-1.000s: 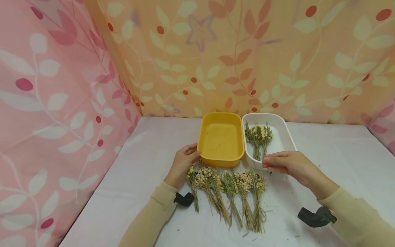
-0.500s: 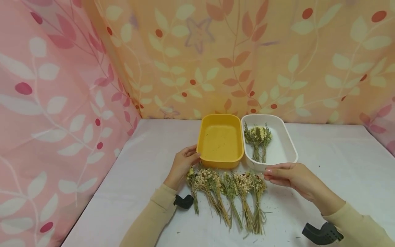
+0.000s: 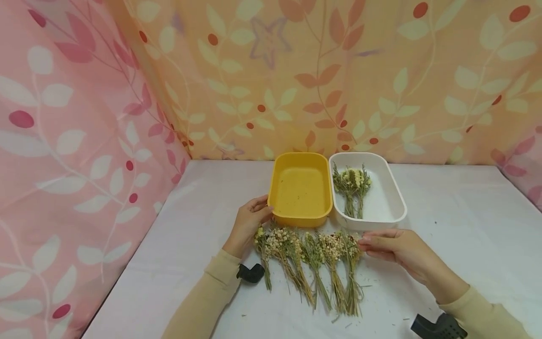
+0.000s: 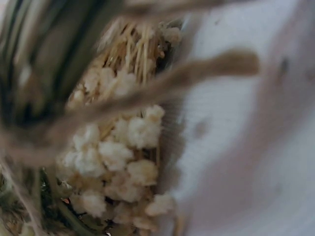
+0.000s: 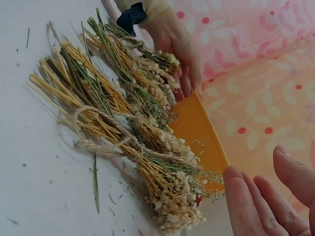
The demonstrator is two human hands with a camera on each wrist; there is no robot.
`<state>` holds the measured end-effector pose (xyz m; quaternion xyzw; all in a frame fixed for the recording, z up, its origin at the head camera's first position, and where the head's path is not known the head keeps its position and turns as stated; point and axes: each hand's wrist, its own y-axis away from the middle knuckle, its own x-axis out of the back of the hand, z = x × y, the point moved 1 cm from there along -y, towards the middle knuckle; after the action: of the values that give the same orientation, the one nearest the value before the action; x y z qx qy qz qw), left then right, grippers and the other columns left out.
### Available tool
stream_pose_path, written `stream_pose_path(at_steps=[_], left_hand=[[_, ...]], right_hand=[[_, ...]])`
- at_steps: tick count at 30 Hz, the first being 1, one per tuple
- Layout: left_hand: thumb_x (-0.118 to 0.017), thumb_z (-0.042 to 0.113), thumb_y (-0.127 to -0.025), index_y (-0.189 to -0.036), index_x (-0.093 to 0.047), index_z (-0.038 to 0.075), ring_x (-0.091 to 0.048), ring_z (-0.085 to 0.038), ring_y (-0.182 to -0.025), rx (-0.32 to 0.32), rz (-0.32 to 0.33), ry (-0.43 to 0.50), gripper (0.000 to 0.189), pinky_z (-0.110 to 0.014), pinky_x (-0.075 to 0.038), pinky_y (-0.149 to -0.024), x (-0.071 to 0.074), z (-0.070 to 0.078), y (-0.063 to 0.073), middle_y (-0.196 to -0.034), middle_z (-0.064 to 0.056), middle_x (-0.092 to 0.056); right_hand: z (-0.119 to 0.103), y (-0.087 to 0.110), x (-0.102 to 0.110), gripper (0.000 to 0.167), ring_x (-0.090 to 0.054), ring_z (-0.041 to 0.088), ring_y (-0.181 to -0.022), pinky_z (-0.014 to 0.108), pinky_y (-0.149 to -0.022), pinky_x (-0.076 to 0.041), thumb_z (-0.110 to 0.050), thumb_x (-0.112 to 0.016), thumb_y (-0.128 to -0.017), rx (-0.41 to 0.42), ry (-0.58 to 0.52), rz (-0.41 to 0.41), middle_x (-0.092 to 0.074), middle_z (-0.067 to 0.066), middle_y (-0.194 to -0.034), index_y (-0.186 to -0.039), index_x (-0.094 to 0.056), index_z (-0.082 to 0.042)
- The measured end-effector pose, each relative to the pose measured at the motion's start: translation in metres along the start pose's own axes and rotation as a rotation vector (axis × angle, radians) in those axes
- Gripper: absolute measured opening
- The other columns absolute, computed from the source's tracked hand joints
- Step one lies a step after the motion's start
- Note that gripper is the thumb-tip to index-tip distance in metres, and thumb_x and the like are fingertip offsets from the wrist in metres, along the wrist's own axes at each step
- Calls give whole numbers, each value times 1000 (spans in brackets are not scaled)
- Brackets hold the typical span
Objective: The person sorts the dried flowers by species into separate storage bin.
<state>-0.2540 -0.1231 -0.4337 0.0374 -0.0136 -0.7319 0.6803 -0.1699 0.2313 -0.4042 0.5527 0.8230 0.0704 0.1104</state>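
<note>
Orange leaf-print backdrop (image 3: 305, 77) behind white tabletop (image 3: 457, 212), pink leaf-print cloth (image 3: 80, 157) at left.

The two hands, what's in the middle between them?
In the head view, a row of dried flower bunches lies between the left hand and the right hand, with the yellow tub's front just behind the flowers.

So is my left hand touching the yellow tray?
Touching: the head view shows your left hand with its thumb against the near left corner of the yellow tray.
</note>
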Motion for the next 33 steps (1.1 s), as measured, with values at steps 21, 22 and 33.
stream_pose_path(at_steps=[21,22,33], left_hand=[[-64,7,-97,-144,-50,1,-62,-35,-124,23,10,2,49,-30,-60,-94,1,1,1,-140,-23,-57],[-64,6,-97,-144,-50,1,-61,-35,-124,22,11,6,50,-31,-60,-94,1,1,1,-140,-23,-57],[-64,5,-96,-144,-51,1,-60,-37,-125,32,1,31,50,-30,-60,-93,0,1,1,-140,-24,-56]], right_hand=[[29,13,-3,25,-75,13,-96,27,-89,-61,-14,-64,-97,-98,11,23,-78,6,-102,-114,-71,4],[30,12,-3,25,-75,14,-97,28,-90,-60,-13,-64,-98,-98,-3,10,-78,7,-103,-114,-70,4],[46,9,-6,35,-74,15,-97,29,-91,-61,-16,-62,-99,-167,-19,-17,-76,9,-105,-120,-65,11]])
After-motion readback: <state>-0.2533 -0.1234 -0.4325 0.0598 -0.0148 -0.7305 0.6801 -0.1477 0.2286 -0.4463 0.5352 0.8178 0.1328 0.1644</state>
